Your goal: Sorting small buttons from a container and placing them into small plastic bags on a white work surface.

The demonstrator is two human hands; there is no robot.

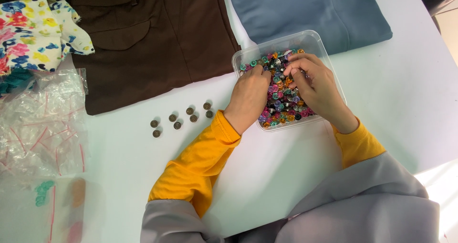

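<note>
Both hands are reaching forward, knuckles up, into the clear plastic tub (318,45) of coloured buttons (281,102) on the white table (391,95). The left hand (249,96) and right hand (317,88) are curling their fingers among the buttons, perhaps pinching some; I cannot tell. The tub's long axis is lying slightly aslant, pointing toward the blue garment (310,11).

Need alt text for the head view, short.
Both hands, left hand and right hand, dig in a clear plastic tub of colourful buttons on a white table. Bronze buttons lie alongside, near brown trousers.
</note>
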